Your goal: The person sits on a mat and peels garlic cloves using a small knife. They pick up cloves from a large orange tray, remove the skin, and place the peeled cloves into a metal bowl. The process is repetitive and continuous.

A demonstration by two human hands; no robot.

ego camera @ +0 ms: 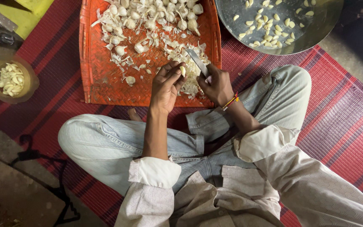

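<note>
A person sits cross-legged on a red striped mat (341,126) on the floor. In front of the knees lies a flat orange woven tray (101,75). It is full of garlic bulbs (148,17) at the far end and a heap of dry white skins (181,54) nearer the hands. The skins lie right under and around both hands, so the tray floor there is partly hidden. A big round metal pan (316,29) sits past the tray on the right side, with peeled garlic pieces (265,29) spread in it. Well away on the left, off the mat, stands a small brown bowl (32,80) holding more peeled pieces.

The left hand (164,88) is closed around a garlic clove (183,70), pinched between thumb and fingertips. The clove is small, pale and smooth, and sits just above the near edge of the tray. The right hand (217,86) is closed tight on the handle of a knife (198,62). Its thin grey blade points up and away, just beside the clove. A red and yellow thread (231,101) is tied on the right wrist.
</note>
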